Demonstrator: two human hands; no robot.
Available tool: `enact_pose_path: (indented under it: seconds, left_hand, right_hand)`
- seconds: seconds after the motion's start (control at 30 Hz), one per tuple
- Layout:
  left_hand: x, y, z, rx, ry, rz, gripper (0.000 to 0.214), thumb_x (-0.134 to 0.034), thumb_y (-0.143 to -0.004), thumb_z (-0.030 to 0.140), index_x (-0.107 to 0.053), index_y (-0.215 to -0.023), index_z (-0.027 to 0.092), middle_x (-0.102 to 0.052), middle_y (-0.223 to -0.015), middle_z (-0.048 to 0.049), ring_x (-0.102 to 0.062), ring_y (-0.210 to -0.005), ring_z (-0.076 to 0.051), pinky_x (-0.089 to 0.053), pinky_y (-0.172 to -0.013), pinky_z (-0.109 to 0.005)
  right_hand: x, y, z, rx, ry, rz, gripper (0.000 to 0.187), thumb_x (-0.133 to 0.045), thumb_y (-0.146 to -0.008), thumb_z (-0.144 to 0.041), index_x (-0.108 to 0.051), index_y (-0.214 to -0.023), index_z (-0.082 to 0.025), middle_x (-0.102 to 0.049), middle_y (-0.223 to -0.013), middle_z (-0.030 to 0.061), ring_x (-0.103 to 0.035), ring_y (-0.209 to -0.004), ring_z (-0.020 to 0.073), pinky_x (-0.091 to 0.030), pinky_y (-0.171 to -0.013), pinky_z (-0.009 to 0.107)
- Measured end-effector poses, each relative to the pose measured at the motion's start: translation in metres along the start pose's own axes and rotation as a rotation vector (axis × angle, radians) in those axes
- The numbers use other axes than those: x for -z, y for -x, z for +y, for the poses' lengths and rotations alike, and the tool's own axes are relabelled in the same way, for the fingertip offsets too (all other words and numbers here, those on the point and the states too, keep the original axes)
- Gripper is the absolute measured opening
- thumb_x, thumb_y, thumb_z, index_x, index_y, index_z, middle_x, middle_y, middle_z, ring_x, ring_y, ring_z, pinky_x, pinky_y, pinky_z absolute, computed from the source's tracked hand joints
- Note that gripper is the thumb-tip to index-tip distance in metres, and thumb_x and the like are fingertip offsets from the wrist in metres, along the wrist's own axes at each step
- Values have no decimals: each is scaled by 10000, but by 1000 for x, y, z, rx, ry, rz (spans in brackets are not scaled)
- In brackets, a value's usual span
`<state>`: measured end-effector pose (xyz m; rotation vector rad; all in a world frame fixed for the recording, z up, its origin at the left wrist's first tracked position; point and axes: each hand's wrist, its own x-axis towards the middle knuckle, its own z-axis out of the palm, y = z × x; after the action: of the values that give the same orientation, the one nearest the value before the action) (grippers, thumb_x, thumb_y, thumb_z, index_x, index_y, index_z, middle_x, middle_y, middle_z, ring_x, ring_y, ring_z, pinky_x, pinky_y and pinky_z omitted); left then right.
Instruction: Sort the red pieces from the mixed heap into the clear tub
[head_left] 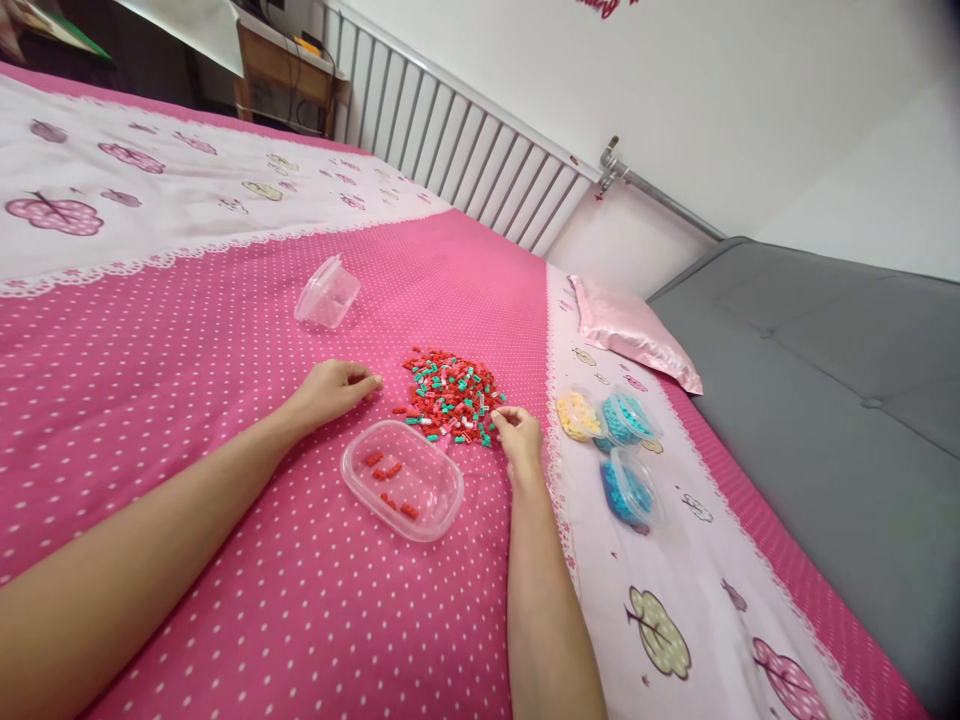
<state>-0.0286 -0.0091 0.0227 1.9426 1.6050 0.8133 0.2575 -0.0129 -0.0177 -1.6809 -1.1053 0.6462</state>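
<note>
One camera sits on the person's head. It looks forward and down at the bed (187, 420), close to the left hand (334, 388) and right hand (517, 435). It is tipped, so the far wall (750, 100) slants.

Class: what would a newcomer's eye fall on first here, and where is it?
A heap of small red, green and white pieces lies on the pink dotted bedspread between the left hand and right hand. In front sits a clear oval tub holding a few red pieces. To the right stand three small tubs.
</note>
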Motion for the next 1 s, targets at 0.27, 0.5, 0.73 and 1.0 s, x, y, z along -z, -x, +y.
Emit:
enact_pose_path:
  seconds: [0.27, 0.5, 0.73, 1.0]
  left_hand:
    - [-1, -1, -2, -4, 10, -11, 438, -413, -695, 547, -589, -604, 156, -572, -544, -16, -490, -542, -144, -339, -566, -263]
    - [-1, -2, -4, -8, 6, -14, 447, -413, -695, 554, -594, -606, 155, -589, -564, -23, -502, -552, -149, -344, -570, -264]
    - [0, -1, -1, -1, -20, -24, 441, -413, -693, 556, -591, -607, 162, -561, -527, -7, -487, -534, -141, -338, -564, -262]
    - [2, 0, 3, -5, -38, -30, 433, -410, -686, 553, -585, -609, 165, -560, -535, -9, -486, -544, -145, -330, -565, -261]
  right_hand:
    - [13, -3, -15, -83, -258, 26, 209, -632, -641, -317, -497, -742, -196, -651, -693, -9, -624, -608, 107, -507, -580, 226]
    - [30, 3, -18, -5, 35, -123, 115, -631, -590, -159, -624, -700, -192, -614, -566, -32, -595, -559, 129, -476, -573, 246]
    - [25, 4, -14, 65, 331, -274, 237, -647, -534, -89, -687, -736, -206, -675, -664, -19, -628, -667, 152, -483, -685, 276]
    - [15, 9, -16, 183, 462, -276, 288, -595, -592, -67, -689, -817, -221, -683, -741, -5, -611, -704, 155, -467, -717, 282]
